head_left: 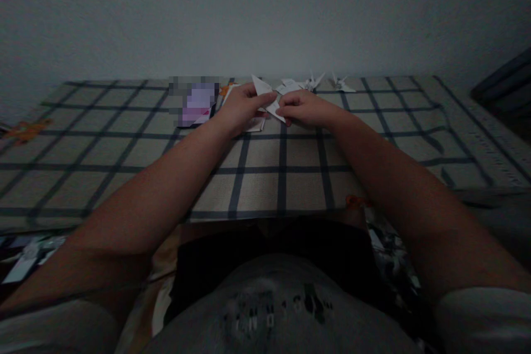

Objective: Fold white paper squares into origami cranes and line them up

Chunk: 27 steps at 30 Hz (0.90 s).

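Observation:
A piece of folded white paper [262, 87] is held between my two hands, just above the checked tablecloth. My left hand [243, 104] pinches it from the left, thumb on the near face and fingers behind. At its lower right corner, my right hand [301, 107] grips it between thumb and curled fingers. Under and beside my left hand lies a stack of white paper [255, 124], partly hidden by that hand. Beyond my right hand sit a folded paper crane [312, 82] and a second paper crane [341, 83]. Another flat white paper piece [289, 86] lies near them.
A phone with a lit purple screen [201, 100], partly pixelated, stands left of my hands. The table [265, 177] wears a checked cloth and meets a plain wall [265, 16]. Orange tassels [29, 130] hang at its left corner. A dark object [504, 80] is at the far right.

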Tool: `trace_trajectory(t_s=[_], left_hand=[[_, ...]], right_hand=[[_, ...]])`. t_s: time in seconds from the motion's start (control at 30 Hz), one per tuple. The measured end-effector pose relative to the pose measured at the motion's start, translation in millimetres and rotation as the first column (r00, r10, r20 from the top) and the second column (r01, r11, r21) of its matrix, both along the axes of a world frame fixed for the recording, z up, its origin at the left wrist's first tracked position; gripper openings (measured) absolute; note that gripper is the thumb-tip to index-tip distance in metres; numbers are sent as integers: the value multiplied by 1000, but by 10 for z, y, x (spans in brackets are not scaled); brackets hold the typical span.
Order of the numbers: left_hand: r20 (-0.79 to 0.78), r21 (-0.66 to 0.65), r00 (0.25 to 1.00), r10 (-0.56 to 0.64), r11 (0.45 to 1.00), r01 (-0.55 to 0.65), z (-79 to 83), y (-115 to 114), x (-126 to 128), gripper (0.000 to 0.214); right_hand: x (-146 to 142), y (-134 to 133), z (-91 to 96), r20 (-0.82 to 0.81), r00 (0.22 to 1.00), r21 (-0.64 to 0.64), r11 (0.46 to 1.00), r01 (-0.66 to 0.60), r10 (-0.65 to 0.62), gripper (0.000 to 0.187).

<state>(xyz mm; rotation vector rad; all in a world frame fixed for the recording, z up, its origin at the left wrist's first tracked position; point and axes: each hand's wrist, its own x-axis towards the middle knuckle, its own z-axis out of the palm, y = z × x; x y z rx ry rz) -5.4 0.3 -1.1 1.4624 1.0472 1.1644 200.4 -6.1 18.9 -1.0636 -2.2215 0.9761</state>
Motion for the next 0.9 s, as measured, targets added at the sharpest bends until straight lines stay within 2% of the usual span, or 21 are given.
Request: trace_trajectory(t_s=[0.17,0.4,0.57,0.9], left_hand=[[38,44,999,22,999,-24,7,-14,-20,31],[89,78,993,83,993,-90,-67,69,20,33],[104,110,990,91,989,-102,-27,82,-14,40],[149,64,982,117,990,-128,-49,111,-6,42]], right_hand=[[6,-13,25,18,1000,3,1000,-21,21,32],[1,-15,24,-11,999,-11,999,-32,31,29],[-6,-9,15,0,999,-2,999,-54,54,31],[-28,-24,34,-9,1000,-52,999,-11,10,29]])
